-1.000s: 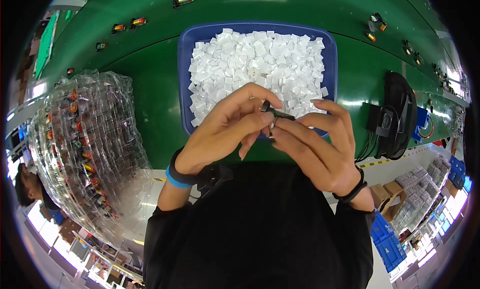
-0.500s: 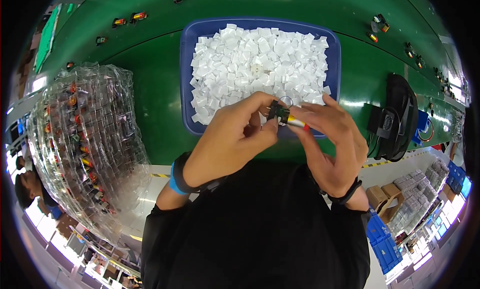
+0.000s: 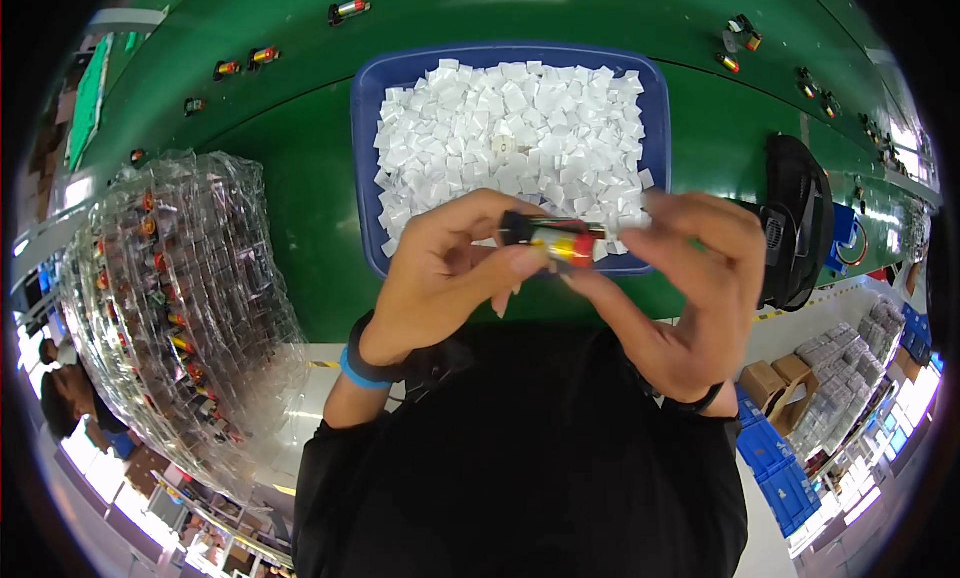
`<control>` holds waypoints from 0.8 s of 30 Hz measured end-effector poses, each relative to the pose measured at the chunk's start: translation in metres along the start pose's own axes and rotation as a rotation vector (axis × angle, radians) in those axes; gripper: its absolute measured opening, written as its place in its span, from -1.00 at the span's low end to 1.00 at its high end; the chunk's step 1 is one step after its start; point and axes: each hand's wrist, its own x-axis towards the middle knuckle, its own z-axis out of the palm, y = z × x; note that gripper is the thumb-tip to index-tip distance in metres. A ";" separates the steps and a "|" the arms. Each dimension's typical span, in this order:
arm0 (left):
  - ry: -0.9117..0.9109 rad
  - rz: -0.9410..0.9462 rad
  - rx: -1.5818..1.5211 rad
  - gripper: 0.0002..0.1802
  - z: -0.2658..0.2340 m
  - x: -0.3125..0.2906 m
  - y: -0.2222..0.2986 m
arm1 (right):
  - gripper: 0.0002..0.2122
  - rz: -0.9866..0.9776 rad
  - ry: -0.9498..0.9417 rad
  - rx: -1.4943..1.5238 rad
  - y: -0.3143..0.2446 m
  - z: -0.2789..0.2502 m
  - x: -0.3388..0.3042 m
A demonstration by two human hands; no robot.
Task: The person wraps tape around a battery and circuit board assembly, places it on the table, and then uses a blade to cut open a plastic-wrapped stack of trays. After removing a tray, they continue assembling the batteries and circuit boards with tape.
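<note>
Over the near edge of the white-filled tray, my left hand [image 3: 440, 263] grips a small battery assembly [image 3: 560, 242] between thumb and fingers. This piece has a black end part at the left and a shiny cylinder in silver, yellow and red, lying roughly level. My right hand [image 3: 690, 288] is at its red end, blurred by motion, with thumb and forefinger apart on either side of that end. Whether the right thumb touches the cylinder is unclear. The blue tray [image 3: 361, 178] is filled with many small white square pieces [image 3: 450, 128], and a pale, translucent small part [image 3: 503, 146] lies on top of them.
Stacked clear plastic blister trays [image 3: 180, 308] with similar assemblies stand at the left. More assemblies [image 3: 348, 11] lie scattered along the far green table [image 3: 560, 13]. A black bag [image 3: 800, 218] sits at the right. Blue crates [image 3: 775, 458] and cardboard boxes [image 3: 780, 388] stand on the floor.
The assembly has turned, so its coloured cylinder now lies nearly level and faces up. My right fingers have loosened from the cylinder and spread. The whole view has shifted slightly.
</note>
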 end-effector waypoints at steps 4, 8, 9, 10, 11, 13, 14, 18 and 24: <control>-0.024 0.208 -0.166 -0.67 0.002 0.002 -0.005 | -0.69 0.146 -0.198 0.223 0.007 -0.007 -0.014; 0.016 0.357 -0.098 -0.65 0.015 0.009 -0.005 | -0.74 0.328 -0.112 0.433 0.006 0.004 -0.015; 0.003 0.339 -0.077 -0.63 0.015 0.009 -0.006 | -0.74 0.331 -0.103 0.433 0.007 0.006 -0.016; -0.008 0.322 -0.057 -0.61 0.015 0.008 -0.007 | -0.74 0.322 -0.080 0.413 0.008 0.009 -0.017; -0.013 0.321 -0.053 -0.61 0.018 0.008 -0.006 | -0.74 0.313 -0.058 0.394 0.008 0.011 -0.017; 0.137 0.303 0.028 -0.51 0.029 0.006 0.000 | -0.74 0.306 -0.032 0.374 0.009 0.011 -0.018; 0.212 0.294 0.068 -0.45 0.032 0.006 0.001 | -0.76 0.300 -0.036 0.383 0.010 0.010 -0.018; 0.152 0.642 0.566 -0.51 0.021 0.009 -0.006 | -0.78 0.323 -0.059 0.449 0.010 0.006 -0.021; 0.181 0.742 0.790 -0.50 0.028 0.007 0.004 | -0.87 0.440 -0.111 0.647 0.015 0.006 -0.028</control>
